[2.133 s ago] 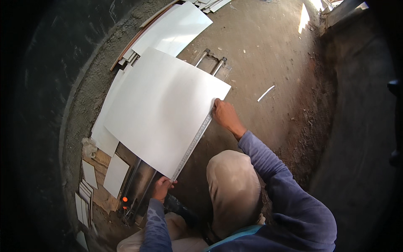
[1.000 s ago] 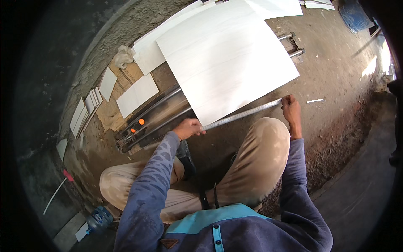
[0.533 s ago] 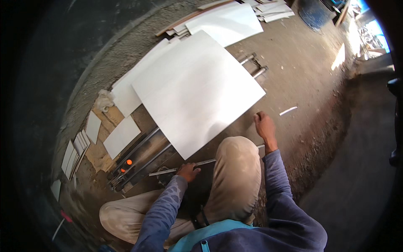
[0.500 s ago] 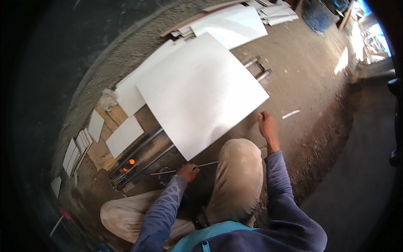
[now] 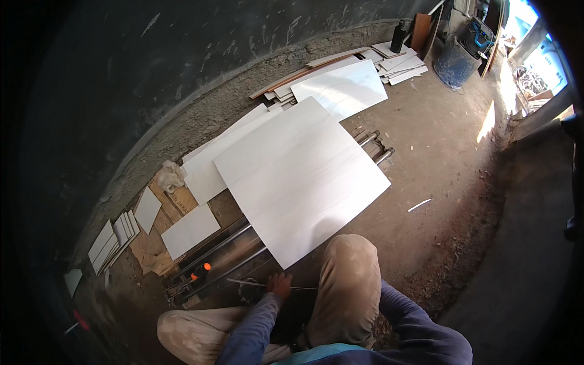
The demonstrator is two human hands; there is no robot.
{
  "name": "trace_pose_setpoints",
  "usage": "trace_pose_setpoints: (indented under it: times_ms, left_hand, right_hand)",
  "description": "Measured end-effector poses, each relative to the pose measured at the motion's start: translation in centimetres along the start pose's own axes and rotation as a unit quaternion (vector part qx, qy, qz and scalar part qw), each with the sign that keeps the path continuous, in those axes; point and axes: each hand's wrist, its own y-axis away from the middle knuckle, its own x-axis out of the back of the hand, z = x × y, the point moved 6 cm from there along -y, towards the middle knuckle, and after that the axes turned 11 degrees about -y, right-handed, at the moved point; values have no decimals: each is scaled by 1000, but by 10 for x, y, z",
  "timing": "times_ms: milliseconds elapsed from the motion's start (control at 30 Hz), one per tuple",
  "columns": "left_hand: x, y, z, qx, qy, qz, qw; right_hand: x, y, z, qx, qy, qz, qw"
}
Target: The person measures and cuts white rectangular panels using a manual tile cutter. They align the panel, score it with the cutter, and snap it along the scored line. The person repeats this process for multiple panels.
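- A long, thin, pale strip [image 5: 243, 281] lay low in front of the person, near the large tile's closest corner; its right part ran behind a knee in beige trousers [image 5: 347, 283].
- The left hand [image 5: 280, 284] was over this strip, back upward; whether its fingers were clenched around it or merely rested on it could not be told.
- The right hand was hidden, only its dark blue sleeve [image 5: 398, 304] showing beside the knee, so the state of its fingers could not be told.
- Just beyond the left hand, a large, square-cornered white tile [image 5: 301, 182] with faint grey veining lay across a long metal frame with two parallel rails [image 5: 228, 254], which emerged on both sides.
- Round orange knobs [image 5: 207, 266] sat at the frame's near end.
- To its left, a small rectangular white tile [image 5: 190, 232] lay partly over flattened brown cardboard [image 5: 148, 250], which bore dark printed capitals, small and slanting.
- A crumpled whitish bundle [image 5: 171, 176] rested near the cardboard's far end.
- Farther off, a glossy white tile [image 5: 344, 88] lay near a black cylindrical bottle [image 5: 398, 36] and a scuffed blue bucket [image 5: 456, 66].
- A narrow white sliver [image 5: 419, 205] lay on the brown floor [image 5: 438, 164] to the right.
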Motion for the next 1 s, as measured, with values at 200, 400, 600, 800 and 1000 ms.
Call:
trace_pose_setpoints:
  times_ms: [200,400,600,800,1000]
  left_hand:
    - [-20,-28,-1,-74,88,-31,993]
    - [-80,-61,-4,-166,-2,-181,969]
    - [-74,-36,-15,-179,-9,-165,970]
    - [76,23,-4,-101,135,-153,974]
    - [239,82,-19,13,376,159,913]
  right_hand:
    - [14,25,-26,-3,7,6,1000]
    - [18,46,-47,-7,36,-7,999]
    - [36,71,-70,7,74,-30,997]
    - [120,113,-110,111,194,-27,974]
    - [301,116,-182,183,359,76,912]
